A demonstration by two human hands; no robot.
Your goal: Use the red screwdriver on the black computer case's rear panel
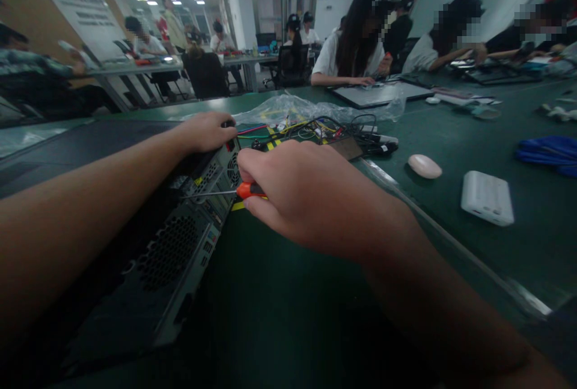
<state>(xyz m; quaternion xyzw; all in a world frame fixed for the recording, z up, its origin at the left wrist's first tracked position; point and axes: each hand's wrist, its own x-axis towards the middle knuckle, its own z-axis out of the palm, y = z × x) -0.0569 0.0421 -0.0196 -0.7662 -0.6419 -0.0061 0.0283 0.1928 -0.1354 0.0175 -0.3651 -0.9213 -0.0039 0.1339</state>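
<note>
A black computer case (135,311) lies on the left, its rear panel with vent grilles and ports turned towards the middle. My right hand (302,190) is closed round the orange and black handle of a screwdriver (245,190). The thin metal shaft points left, its tip at the slot area of the rear panel; whether it sits in a screw cannot be seen. Across the case reaches my left arm, and my left hand (207,130) grips the far upper edge near the power supply fan. Some of its fingers are hidden.
Tangled cables (315,127) and clear plastic wrap (288,103) lie beyond my hands on the green table (279,317). To the right are a pale oval object (424,166), a white box (487,196) and blue cloth (550,154). A co-worker (356,46) sits opposite.
</note>
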